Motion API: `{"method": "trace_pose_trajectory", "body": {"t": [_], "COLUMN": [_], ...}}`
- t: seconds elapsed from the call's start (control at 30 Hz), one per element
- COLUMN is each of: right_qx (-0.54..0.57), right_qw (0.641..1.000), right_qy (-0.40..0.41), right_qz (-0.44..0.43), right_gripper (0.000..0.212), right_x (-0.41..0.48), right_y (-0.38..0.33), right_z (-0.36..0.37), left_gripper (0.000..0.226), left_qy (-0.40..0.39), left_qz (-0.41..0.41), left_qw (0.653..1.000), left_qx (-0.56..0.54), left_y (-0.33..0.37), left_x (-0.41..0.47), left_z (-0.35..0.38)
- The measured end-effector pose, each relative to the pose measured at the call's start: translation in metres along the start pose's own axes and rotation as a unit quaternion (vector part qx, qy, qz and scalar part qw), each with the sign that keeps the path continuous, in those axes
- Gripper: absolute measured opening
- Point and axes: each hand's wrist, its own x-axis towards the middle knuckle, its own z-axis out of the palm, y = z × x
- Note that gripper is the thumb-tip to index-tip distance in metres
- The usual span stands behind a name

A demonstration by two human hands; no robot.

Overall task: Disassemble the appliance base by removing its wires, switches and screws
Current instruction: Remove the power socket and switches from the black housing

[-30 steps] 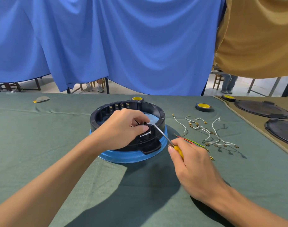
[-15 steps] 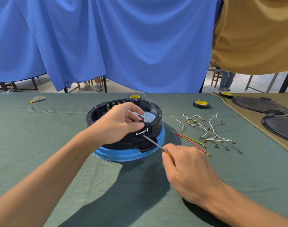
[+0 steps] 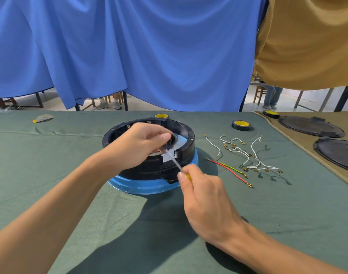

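Left hand (image 3: 137, 147) pinches one switch (image 3: 170, 142), seemingly; right hand (image 3: 206, 202) grips one screwdriver (image 3: 176, 163).

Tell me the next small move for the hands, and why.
Probably carry the black part away from the appliance base and set it on the cloth by the loose wires. The left hand pinches it, blurred, above the rim, the wall slot below looks vacant, and the screwdriver in the right hand seems to meet it.

The round black appliance base (image 3: 149, 171) is sitting flat on its blue rim. A small black switch (image 3: 170, 143), blurred, is being pinched just above its near wall. White wires (image 3: 245, 154) and a red and yellow-green pair (image 3: 229, 171) are lying loose to its right.
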Motion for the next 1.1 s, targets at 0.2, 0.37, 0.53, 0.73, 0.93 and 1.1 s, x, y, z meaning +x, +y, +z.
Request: {"method": "trace_pose_trajectory", "body": {"t": [0.2, 0.37, 0.53, 0.73, 0.93, 1.1], "right_qx": [-0.011, 0.068, 0.229, 0.324, 0.223, 0.191], "right_qw": [0.999, 0.994, 0.959, 0.931, 0.972, 0.981], "right_qy": [-0.017, 0.058, 0.119, 0.136, 0.061, 0.008], "right_qz": [-0.028, 0.063, 0.119, 0.096, 0.031, 0.025], "right_gripper": [0.021, 0.029, 0.019, 0.004, 0.024, 0.02], "right_x": [-0.003, 0.003, 0.02, 0.028, 0.028, 0.028], "right_y": [0.001, 0.008, 0.017, 0.028, 0.032, 0.034], "right_z": [0.006, -0.008, -0.028, -0.053, -0.057, -0.064], "left_gripper": [0.013, 0.017, 0.021, 0.03, 0.036, 0.035], "left_qy": [0.021, 0.057, 0.063, 0.015, -0.017, -0.039], "left_qz": [-0.034, -0.045, 0.007, 0.007, 0.028, 0.05], "left_qw": [0.989, 0.98, 0.988, 0.989, 0.995, 0.994], "left_qx": [-0.146, -0.185, -0.143, -0.145, -0.096, -0.086], "left_y": [-0.002, 0.003, 0.027, 0.036, 0.026, 0.024], "left_x": [-0.005, -0.006, -0.008, -0.01, -0.01, -0.01], "left_z": [-0.012, -0.011, 0.002, 0.025, 0.031, 0.032]}}
